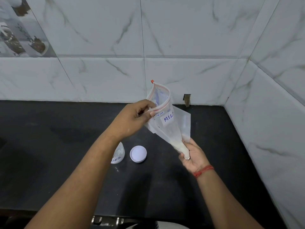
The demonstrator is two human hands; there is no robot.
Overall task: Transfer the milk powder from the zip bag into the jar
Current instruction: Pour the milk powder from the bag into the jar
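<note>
Left hand (132, 118) pinching the near lip of the zip bag (165, 123) just below its red-striped zipper track, thumb and fingers closed on the film, mouth held gaping and turned upward. Right hand (192, 156) cupped low, fingers curled shut around the bag's bottom corner, where the milk powder (179, 147) sits packed into a small white cone.

Thin, limp, slick plastic; probably very light, with what little weight there is at the gripped corner. Best held as now: one pinch at the rim to keep the mouth open, one at the tip to steer the tilt. Likely to fold or spill if the rim slackens.

Bag raised over the black counter (66, 146), mostly empty above the cone. Jar (118, 154) standing below the left forearm, half hidden, lid off, contents hard to judge. White lid (138, 153) lying just beside the jar, inner face up.
</note>
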